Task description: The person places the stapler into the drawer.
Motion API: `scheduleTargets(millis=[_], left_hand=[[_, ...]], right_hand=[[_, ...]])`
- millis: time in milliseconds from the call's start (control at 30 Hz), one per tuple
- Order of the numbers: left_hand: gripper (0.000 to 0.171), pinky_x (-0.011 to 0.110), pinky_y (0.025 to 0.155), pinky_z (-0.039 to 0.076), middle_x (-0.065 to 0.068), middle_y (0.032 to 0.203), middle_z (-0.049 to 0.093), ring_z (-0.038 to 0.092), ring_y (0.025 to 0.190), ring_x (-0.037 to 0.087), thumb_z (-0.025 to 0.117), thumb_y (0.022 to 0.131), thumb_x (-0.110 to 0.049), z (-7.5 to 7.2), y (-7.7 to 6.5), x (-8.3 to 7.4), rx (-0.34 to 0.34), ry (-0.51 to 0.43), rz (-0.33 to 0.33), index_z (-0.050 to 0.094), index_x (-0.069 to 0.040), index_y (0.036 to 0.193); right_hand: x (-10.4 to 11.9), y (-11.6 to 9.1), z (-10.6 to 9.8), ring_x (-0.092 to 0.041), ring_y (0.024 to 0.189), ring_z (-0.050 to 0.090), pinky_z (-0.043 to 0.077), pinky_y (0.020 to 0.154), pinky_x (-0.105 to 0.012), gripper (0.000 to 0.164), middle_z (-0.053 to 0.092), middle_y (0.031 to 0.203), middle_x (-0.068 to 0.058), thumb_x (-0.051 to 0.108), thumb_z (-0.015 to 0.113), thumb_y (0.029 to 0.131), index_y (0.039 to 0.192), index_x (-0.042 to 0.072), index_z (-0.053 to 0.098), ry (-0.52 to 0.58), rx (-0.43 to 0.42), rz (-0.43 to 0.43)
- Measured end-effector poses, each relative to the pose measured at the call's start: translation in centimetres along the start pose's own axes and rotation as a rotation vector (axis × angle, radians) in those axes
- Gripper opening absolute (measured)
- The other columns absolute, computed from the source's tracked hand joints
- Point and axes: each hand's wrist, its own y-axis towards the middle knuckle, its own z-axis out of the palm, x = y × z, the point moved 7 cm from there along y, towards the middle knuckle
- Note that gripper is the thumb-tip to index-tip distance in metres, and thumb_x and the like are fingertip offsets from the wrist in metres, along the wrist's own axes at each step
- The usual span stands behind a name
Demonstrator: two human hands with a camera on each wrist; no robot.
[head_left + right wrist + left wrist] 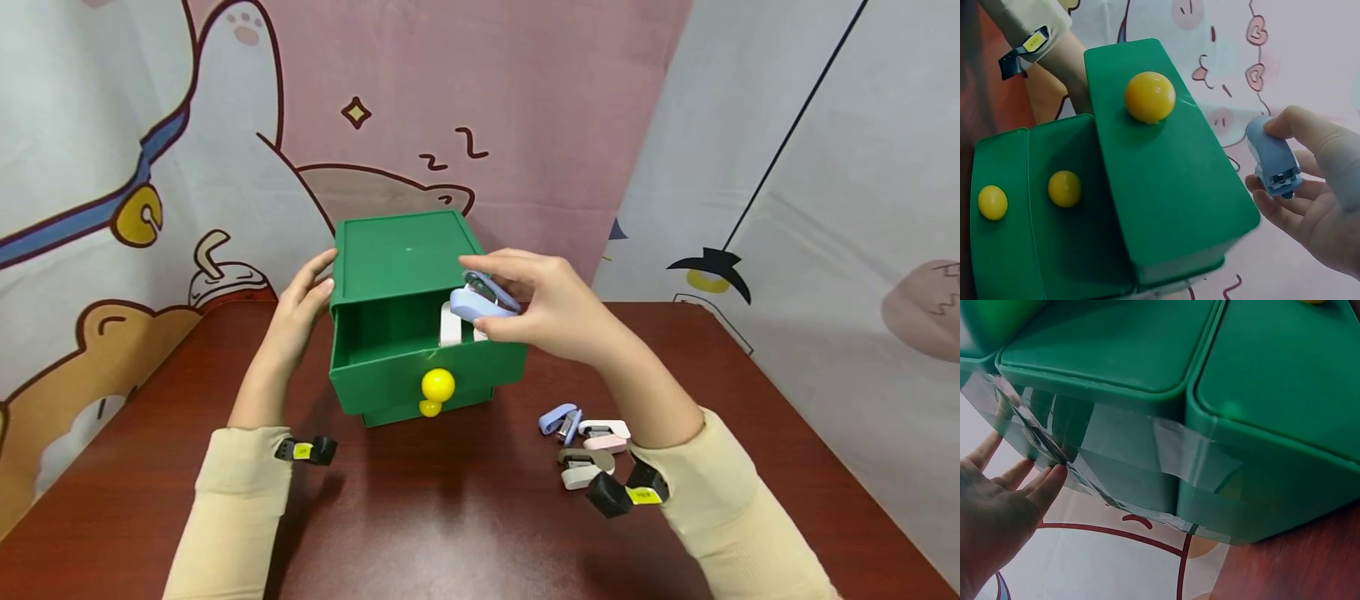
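Note:
My right hand [562,308] pinches a light blue stapler [474,305] between thumb and fingers, over the right part of the pulled-out top drawer [382,381]. The right wrist view shows the same stapler [1270,150] beyond the drawer front, its metal end pointing down. Inside the drawer a white stapler [450,325] stands, and a bit of another white thing shows beside it, partly hidden by my hand. My left hand [294,312] rests with its fingertips against the left side of the green drawer cabinet [405,254]; in the left wrist view its fingers are extended against the taped side wall.
Right of the cabinet on the brown table [435,517] lie a blue stapler [561,422], a white and pink stapler [606,436] and a brown and white stapler [585,468]. Yellow round knobs [1064,189] mark the lower drawers. A printed curtain [540,125] hangs behind.

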Motion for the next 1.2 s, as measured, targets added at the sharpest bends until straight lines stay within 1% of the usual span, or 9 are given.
scheduleTargets(millis=[167, 233, 367, 500, 600, 733, 867, 1067, 1200], left_hand=[[0.051, 0.039, 0.104, 0.031, 0.014, 0.144, 0.037, 0.042, 0.125, 0.022, 0.046, 0.101, -0.023, 0.0, 0.1, 0.0, -0.002, -0.001, 0.005, 0.036, -0.008, 0.148], [0.051, 0.039, 0.104, 0.031, 0.014, 0.144, 0.037, 0.042, 0.125, 0.021, 0.046, 0.1, -0.023, 0.0, 0.1, 0.0, -0.003, -0.003, 0.006, 0.035, -0.008, 0.148], [0.052, 0.041, 0.105, 0.029, 0.015, 0.145, 0.036, 0.04, 0.127, 0.023, 0.046, 0.1, -0.023, 0.0, 0.0, -0.1, -0.002, -0.009, 0.006, 0.034, -0.007, 0.148], [0.052, 0.043, 0.105, 0.029, 0.015, 0.144, 0.036, 0.041, 0.126, 0.022, 0.045, 0.1, -0.022, 0.1, -0.1, -0.2, -0.002, -0.01, 0.002, 0.034, -0.007, 0.148], [0.052, 0.042, 0.105, 0.029, 0.014, 0.143, 0.037, 0.042, 0.125, 0.021, 0.045, 0.101, -0.022, 0.1, -0.1, -0.2, -0.004, -0.006, -0.001, 0.034, -0.007, 0.148], [0.052, 0.043, 0.105, 0.028, 0.014, 0.144, 0.036, 0.041, 0.125, 0.022, 0.045, 0.101, -0.022, 0.2, -0.1, -0.2, -0.002, -0.007, -0.004, 0.033, -0.007, 0.149], [0.052, 0.042, 0.105, 0.029, 0.013, 0.144, 0.036, 0.041, 0.125, 0.021, 0.045, 0.101, -0.022, 0.2, -0.1, -0.2, -0.002, -0.011, -0.004, 0.033, -0.007, 0.149], [0.051, 0.042, 0.105, 0.029, 0.013, 0.142, 0.037, 0.041, 0.125, 0.021, 0.045, 0.101, -0.022, 0.1, -0.1, -0.1, -0.002, -0.023, -0.002, 0.033, -0.006, 0.149], [0.052, 0.044, 0.105, 0.027, 0.014, 0.145, 0.035, 0.039, 0.126, 0.022, 0.045, 0.101, -0.022, 0.2, -0.1, -0.1, 0.002, -0.015, -0.004, 0.033, -0.007, 0.149]], right_hand=[[-0.1, 1.8, 1.7, -0.016, 0.088, 0.061, 0.051, 0.079, -0.029, 0.055, 0.06, 0.119, -0.008, 0.004, 0.075, 0.079, 0.131, 0.0, 0.058, 0.018, 0.067, -0.013], [-0.2, 2.4, 2.5, -0.015, 0.088, 0.062, 0.052, 0.077, -0.029, 0.056, 0.061, 0.117, -0.008, 0.005, 0.075, 0.08, 0.132, -0.001, 0.056, 0.046, 0.095, -0.002], [-0.7, 3.3, 4.0, -0.015, 0.084, 0.065, 0.053, 0.07, -0.03, 0.057, 0.063, 0.112, -0.007, 0.006, 0.075, 0.082, 0.135, 0.001, 0.054, 0.1, 0.138, 0.059], [-1.4, 4.0, 5.1, -0.013, 0.085, 0.064, 0.052, 0.069, -0.03, 0.058, 0.064, 0.114, -0.005, 0.011, 0.076, 0.083, 0.137, 0.008, 0.054, 0.088, 0.185, 0.143], [-1.5, 4.4, 5.9, -0.011, 0.089, 0.063, 0.051, 0.071, -0.029, 0.058, 0.065, 0.114, -0.002, 0.016, 0.076, 0.084, 0.138, 0.012, 0.054, 0.011, 0.248, 0.169], [-1.4, 4.8, 6.9, -0.011, 0.092, 0.059, 0.047, 0.078, -0.026, 0.056, 0.063, 0.117, 0.0, 0.019, 0.075, 0.085, 0.137, 0.013, 0.055, -0.103, 0.333, 0.138], [-1.5, 5.1, 7.7, -0.011, 0.096, 0.058, 0.046, 0.082, -0.024, 0.055, 0.061, 0.123, 0.001, 0.019, 0.075, 0.085, 0.136, 0.012, 0.056, -0.139, 0.387, 0.133], [-1.5, 5.0, 8.1, -0.013, 0.108, 0.06, 0.047, 0.085, -0.02, 0.051, 0.059, 0.128, -0.005, 0.013, 0.072, 0.087, 0.135, 0.008, 0.056, -0.044, 0.398, 0.18], [-1.2, 4.7, 7.5, -0.011, 0.105, 0.061, 0.048, 0.082, -0.02, 0.046, 0.061, 0.126, -0.003, 0.015, 0.072, 0.088, 0.132, 0.009, 0.059, -0.057, 0.327, 0.153]])
